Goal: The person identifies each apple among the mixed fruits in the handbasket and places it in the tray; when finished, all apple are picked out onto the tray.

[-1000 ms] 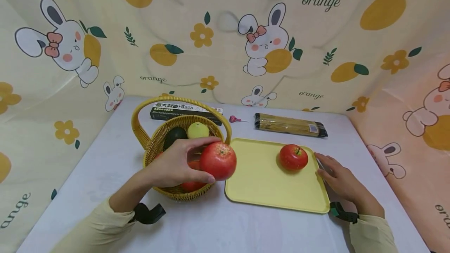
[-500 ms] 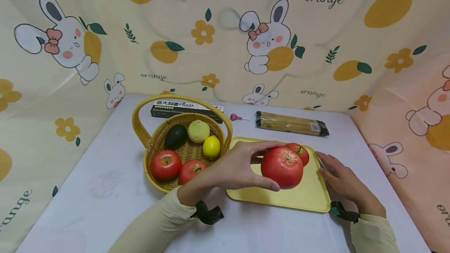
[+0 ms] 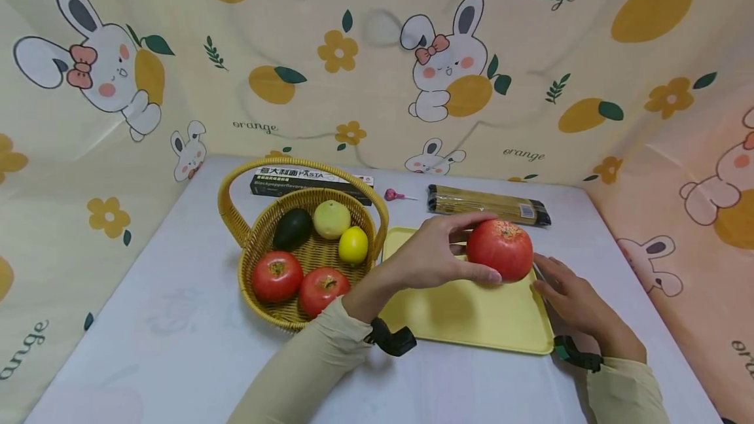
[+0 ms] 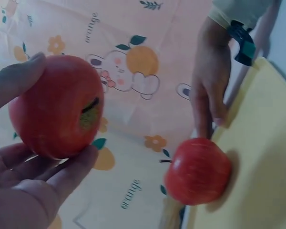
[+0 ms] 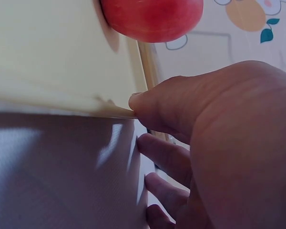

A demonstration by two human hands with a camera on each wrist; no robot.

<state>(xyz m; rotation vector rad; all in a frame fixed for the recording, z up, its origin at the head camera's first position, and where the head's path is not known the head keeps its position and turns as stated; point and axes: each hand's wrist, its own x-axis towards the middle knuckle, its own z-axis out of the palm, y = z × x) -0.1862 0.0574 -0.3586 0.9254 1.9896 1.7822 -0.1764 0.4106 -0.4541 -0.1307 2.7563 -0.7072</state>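
Note:
My left hand (image 3: 437, 252) grips a red apple (image 3: 501, 251), thumb on one side and fingers on the other, above the right part of a yellow tray (image 3: 471, 316). In the left wrist view the held apple (image 4: 57, 107) shows its short dark stem. Another red apple (image 4: 198, 171) sits on the tray by its edge; in the head view the held apple hides it. My right hand (image 3: 574, 296) rests at the tray's right rim. From the right wrist view, its thumb (image 5: 164, 105) touches the rim, while the other fingers extend alongside the edge.
Left of the tray stands a wicker basket (image 3: 318, 256) with an arched handle, holding two red apples (image 3: 277, 276), an avocado-like dark fruit (image 3: 292, 229), a pale round fruit (image 3: 332, 219) and a lemon (image 3: 353, 245). Behind lie a pasta box (image 3: 271, 183), a lollipop (image 3: 393, 194) and a stick bundle (image 3: 483, 203).
My left hand has carried the apple from over the basket rightward across the tray, then farther back above its right side. My right hand stays at the rim.

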